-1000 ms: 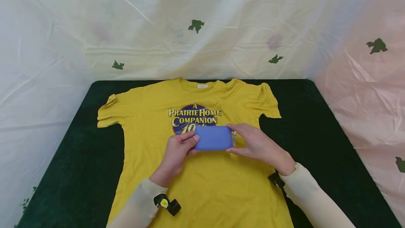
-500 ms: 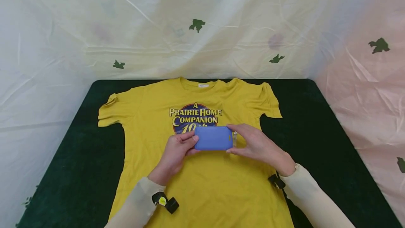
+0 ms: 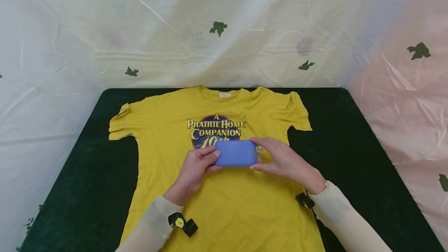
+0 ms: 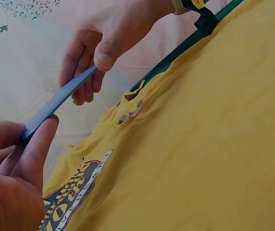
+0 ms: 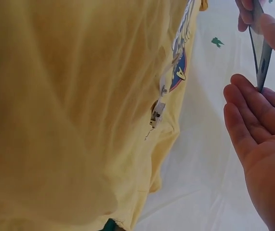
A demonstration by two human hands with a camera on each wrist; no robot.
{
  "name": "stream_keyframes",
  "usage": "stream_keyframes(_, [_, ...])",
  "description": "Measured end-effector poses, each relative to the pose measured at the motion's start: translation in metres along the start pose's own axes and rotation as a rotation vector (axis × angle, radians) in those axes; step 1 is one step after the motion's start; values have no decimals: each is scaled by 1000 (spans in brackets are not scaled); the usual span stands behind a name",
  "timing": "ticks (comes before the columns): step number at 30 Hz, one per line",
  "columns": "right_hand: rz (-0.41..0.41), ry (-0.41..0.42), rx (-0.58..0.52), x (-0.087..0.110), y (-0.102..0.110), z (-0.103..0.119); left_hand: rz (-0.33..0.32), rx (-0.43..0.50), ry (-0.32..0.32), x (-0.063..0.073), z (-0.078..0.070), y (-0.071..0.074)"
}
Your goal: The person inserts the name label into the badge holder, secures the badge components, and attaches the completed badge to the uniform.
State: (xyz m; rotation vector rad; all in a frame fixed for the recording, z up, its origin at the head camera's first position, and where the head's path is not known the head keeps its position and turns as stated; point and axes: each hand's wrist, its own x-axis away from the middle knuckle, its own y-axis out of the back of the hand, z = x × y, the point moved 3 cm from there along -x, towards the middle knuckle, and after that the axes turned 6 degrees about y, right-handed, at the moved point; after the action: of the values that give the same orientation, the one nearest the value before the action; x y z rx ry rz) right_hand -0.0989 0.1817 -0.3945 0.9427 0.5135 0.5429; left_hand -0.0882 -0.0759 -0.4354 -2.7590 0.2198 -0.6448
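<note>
Head view showed almost no change against half a second before: the blue case (image 3: 236,153) sat only a trace lower and both hands kept their places, so I judged this a steady hold, not a carrying. The case was in the air above the yellow shirt (image 3: 245,201), long side across, hiding the lower part of the print (image 3: 216,125). The left hand (image 3: 196,168) pinched its nine o'clock end; the right hand (image 3: 285,160) held its three o'clock end between fingers and thumb. A small clip (image 5: 157,114) was seen near that end, apparently against the shirt; whether it was joined to the case, I could not tell. Toward twelve o'clock the green table (image 3: 87,174) ended at a hanging cloth (image 3: 168,18), and its side edges lay beyond the shirt at nine and three. Room for moving seemed widest over the shirt toward six.
</note>
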Motion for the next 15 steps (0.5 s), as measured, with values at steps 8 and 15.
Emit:
stream_keyframes(8, [14, -19, -22, 0, -1, -1, -35, -6, -6, 0, 0, 3])
stream_keyframes(15, [2, -19, -21, 1, 0, -2, -41, 5, 0, 2, -1, 5])
